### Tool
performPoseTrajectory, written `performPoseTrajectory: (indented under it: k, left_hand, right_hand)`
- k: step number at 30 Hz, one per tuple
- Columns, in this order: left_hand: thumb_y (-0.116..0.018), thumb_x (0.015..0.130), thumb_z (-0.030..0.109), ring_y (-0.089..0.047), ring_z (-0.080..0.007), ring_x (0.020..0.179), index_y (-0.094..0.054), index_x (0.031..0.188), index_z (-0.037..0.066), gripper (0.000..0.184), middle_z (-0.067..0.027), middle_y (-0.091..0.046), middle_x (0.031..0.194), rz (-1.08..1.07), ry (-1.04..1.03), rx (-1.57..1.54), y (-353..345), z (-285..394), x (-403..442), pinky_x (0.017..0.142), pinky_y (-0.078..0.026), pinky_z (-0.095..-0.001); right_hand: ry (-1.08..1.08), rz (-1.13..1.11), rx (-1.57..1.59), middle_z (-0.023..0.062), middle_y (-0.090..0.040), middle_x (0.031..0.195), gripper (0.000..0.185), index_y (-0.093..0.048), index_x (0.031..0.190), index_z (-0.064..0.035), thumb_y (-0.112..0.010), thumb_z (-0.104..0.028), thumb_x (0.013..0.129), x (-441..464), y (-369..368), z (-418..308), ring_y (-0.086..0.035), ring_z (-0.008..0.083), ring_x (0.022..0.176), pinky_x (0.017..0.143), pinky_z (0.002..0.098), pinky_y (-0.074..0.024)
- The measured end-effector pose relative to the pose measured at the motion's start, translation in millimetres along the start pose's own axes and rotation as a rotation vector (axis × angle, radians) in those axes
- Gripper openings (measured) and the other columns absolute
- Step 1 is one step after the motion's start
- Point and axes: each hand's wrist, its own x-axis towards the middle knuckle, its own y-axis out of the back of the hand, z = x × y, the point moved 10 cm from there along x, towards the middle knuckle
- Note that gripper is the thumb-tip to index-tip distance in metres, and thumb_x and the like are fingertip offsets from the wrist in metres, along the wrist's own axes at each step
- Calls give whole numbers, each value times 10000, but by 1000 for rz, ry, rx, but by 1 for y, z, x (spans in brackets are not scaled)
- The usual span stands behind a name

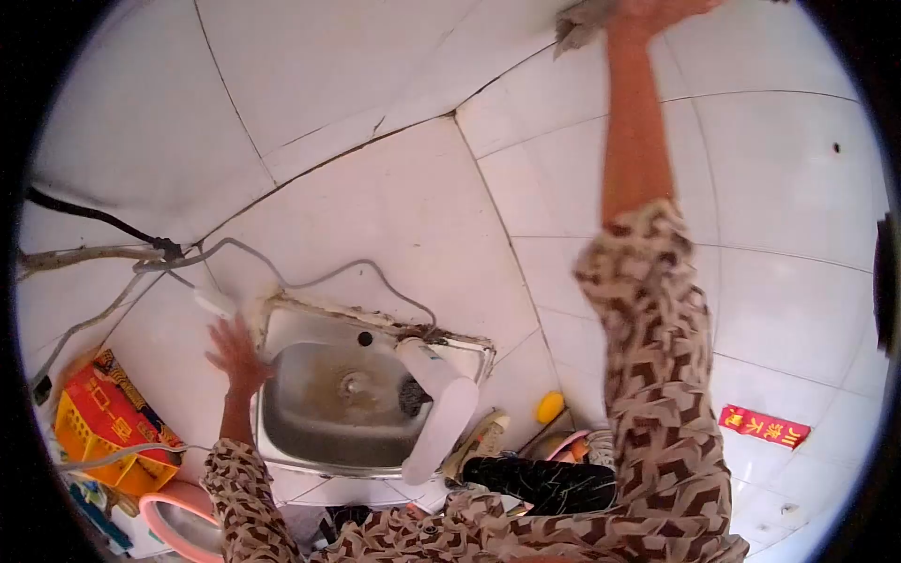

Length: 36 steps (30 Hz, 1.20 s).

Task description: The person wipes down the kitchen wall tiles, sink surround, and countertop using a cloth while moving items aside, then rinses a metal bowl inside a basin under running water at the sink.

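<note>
Apparently, is busy high on the tiled walls (779,178), though impossible to tell the finished share. Along the back edge of the counter (366,211), notice a dark joint (277,186), perhaps untreated yet. Toward the counter's front edge, on the back rim of the steel sink (296,371), notice brown crust (324,308), by judgement also untreated. With the right hand (649,13), partly cut by the view's top, grasps a grey cloth (580,25) where two walls meet. Spreads the left hand (240,357), holding nothing visible, at the sink's left edge, just before a small white connector (214,302).
</note>
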Motion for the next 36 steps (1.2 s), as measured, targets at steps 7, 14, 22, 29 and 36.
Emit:
performPoseTrajectory:
  k: [7,14,22,29,36]
  left_hand:
    - [-881,431,443,131,-465,1366,24,1477,150,1414,-268,81,1499,-74,14,20,-8,3,4,940,-38,-764]
    - [-893,473,366,122,-469,1365,42,1474,173,1384,-272,62,1499,-120,42,-36,7,12,-1,947,-70,-756]
    - [-898,458,363,124,-453,1372,57,1474,180,1406,-257,42,1506,-58,32,9,-1,5,6,947,-73,-756]
    - [-894,463,355,128,-449,1372,71,1473,192,1406,-255,49,1506,-101,59,-5,4,11,0,952,-64,-754]
    - [-892,491,306,119,-469,1365,73,1471,181,1382,-265,71,1498,-87,66,-13,3,12,2,961,-58,-750]
  right_hand:
    - [-1161,99,206,131,-387,1336,429,-396,1258,-19,-381,-287,923,-320,-42,178,-361,280,1225,1014,446,-293]
    - [-1223,-169,804,115,-355,1391,510,-347,1321,-45,-408,-352,920,-254,-70,121,-334,277,1277,1063,425,-258]
    - [-379,-18,84,149,-321,1372,517,-300,1337,-19,-411,-312,926,-194,-36,58,-307,277,1264,1051,392,-235]
    - [-966,-123,556,134,-388,1277,451,-368,1268,-23,-450,-269,899,-241,-67,113,-370,266,1181,988,387,-295]
    - [-207,-43,135,120,-456,1183,385,-435,1198,-27,-489,-226,873,-166,-18,-13,-434,255,1097,925,381,-354]
